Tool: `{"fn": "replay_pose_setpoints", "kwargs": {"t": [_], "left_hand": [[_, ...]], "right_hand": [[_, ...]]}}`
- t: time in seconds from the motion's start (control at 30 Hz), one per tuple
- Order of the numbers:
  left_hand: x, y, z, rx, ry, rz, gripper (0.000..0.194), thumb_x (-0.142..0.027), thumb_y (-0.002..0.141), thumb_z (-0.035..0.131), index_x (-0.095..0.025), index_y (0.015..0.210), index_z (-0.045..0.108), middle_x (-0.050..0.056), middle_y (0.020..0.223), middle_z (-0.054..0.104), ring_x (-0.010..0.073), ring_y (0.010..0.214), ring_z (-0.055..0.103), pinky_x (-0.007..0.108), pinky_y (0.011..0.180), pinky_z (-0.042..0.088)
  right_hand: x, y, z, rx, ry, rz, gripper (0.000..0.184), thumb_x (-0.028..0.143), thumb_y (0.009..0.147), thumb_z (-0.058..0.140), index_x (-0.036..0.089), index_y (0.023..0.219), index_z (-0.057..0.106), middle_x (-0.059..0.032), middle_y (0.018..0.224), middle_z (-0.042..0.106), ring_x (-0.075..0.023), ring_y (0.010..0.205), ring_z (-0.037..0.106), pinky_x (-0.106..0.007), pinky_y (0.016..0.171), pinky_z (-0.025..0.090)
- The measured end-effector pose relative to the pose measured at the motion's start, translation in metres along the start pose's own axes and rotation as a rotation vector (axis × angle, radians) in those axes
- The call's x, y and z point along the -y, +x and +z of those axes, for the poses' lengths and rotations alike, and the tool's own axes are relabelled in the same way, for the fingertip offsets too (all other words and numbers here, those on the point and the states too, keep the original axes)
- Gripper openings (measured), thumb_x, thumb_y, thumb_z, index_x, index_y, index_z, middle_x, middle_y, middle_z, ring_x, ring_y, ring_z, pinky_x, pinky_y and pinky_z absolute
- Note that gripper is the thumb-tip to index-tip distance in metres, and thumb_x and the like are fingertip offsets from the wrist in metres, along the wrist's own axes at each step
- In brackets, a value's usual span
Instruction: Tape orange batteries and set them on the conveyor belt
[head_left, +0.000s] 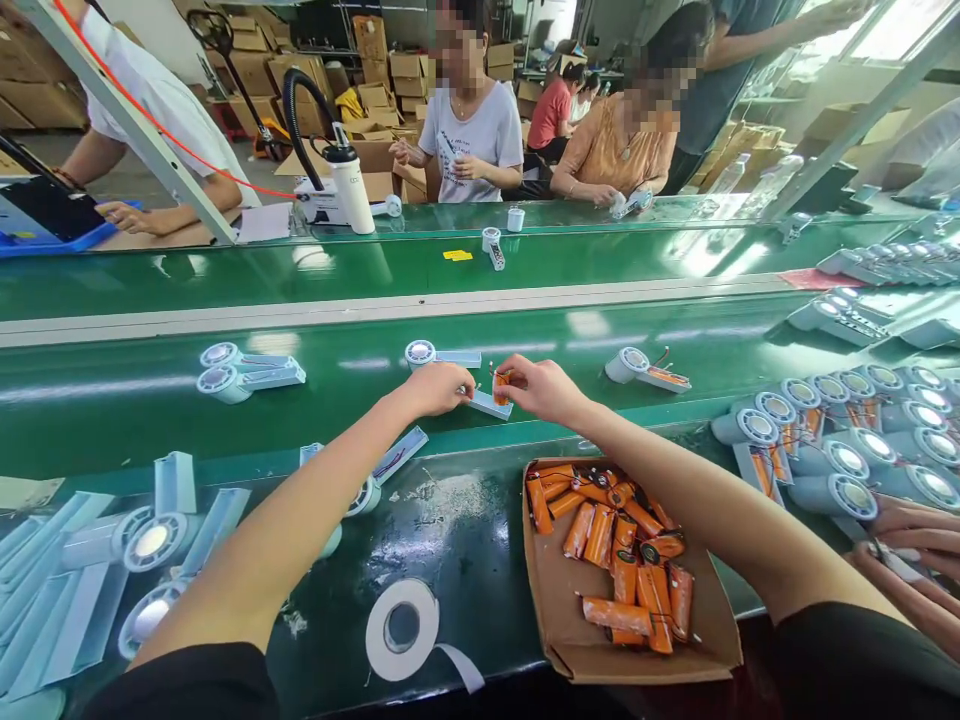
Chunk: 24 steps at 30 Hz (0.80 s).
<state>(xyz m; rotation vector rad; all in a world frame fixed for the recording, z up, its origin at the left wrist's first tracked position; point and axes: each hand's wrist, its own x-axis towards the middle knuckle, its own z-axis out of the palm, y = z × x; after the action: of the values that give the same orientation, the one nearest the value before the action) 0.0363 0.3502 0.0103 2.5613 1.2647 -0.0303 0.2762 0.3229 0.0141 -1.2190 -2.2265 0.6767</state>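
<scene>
My left hand [441, 388] is closed at the near end of a pale blue handheld fan housing [491, 405], whose open handle points right; the hand hides the fan's head. Between the thumb and fingers of my right hand [546, 388] is an orange battery [500, 388], held upright just above that handle. Directly behind my left hand lies another fan [421, 353] with its handle to the right. Closer to me stands a cardboard box [536, 590] of orange batteries [624, 560], several with wires.
A roll of white tape [379, 630] lies left of the box. Fan housings [154, 540] are piled at left; fans with batteries [840, 430] crowd the right, near another person's hands [907, 540]. A fan [628, 365] sits on the green belt [352, 395]. People work opposite.
</scene>
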Motion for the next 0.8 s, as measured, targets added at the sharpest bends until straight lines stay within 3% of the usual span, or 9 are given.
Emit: {"fn": "replay_pose_setpoints", "kwargs": {"t": [0.2,0.37,0.63,0.8], "left_hand": [[-0.005,0.002,0.005,-0.064,-0.119,-0.056,0.025,-0.031,0.095,0.056,-0.029,0.103,0.080,0.000,0.120,0.080,0.0221,0.110,0.071,0.029,0.094,0.051],[-0.013,0.009,0.008,-0.109,-0.210,-0.141,0.032,-0.030,0.099,0.050,-0.027,0.114,0.078,0.002,0.119,0.081,0.0238,0.112,0.072,0.030,0.094,0.052],[-0.023,0.017,0.010,-0.151,-0.270,-0.190,0.027,-0.026,0.099,0.054,-0.025,0.107,0.080,0.004,0.114,0.082,0.0242,0.109,0.073,0.031,0.097,0.053],[-0.026,0.023,0.013,-0.139,-0.275,-0.200,0.022,-0.033,0.105,0.059,-0.019,0.110,0.076,0.008,0.119,0.078,0.0232,0.114,0.071,0.043,0.105,0.054]], "right_hand": [[0.008,0.000,-0.007,0.231,-0.374,-0.008,0.034,0.029,0.100,0.068,0.026,0.133,0.067,-0.0041,0.102,0.084,-0.0241,0.090,0.079,-0.031,0.079,0.053],[0.022,0.003,-0.008,0.423,-0.589,0.044,0.031,0.031,0.106,0.059,0.025,0.135,0.066,-0.0078,0.112,0.082,-0.0271,0.099,0.077,-0.031,0.080,0.049],[0.025,0.003,0.008,0.460,-0.610,0.106,0.034,0.037,0.104,0.061,0.023,0.134,0.071,-0.0155,0.110,0.081,-0.0331,0.102,0.078,-0.034,0.082,0.053],[0.027,0.006,0.013,0.403,-0.523,0.128,0.021,0.027,0.098,0.070,0.016,0.113,0.078,-0.0159,0.107,0.081,-0.0304,0.106,0.077,-0.036,0.091,0.056]]}}
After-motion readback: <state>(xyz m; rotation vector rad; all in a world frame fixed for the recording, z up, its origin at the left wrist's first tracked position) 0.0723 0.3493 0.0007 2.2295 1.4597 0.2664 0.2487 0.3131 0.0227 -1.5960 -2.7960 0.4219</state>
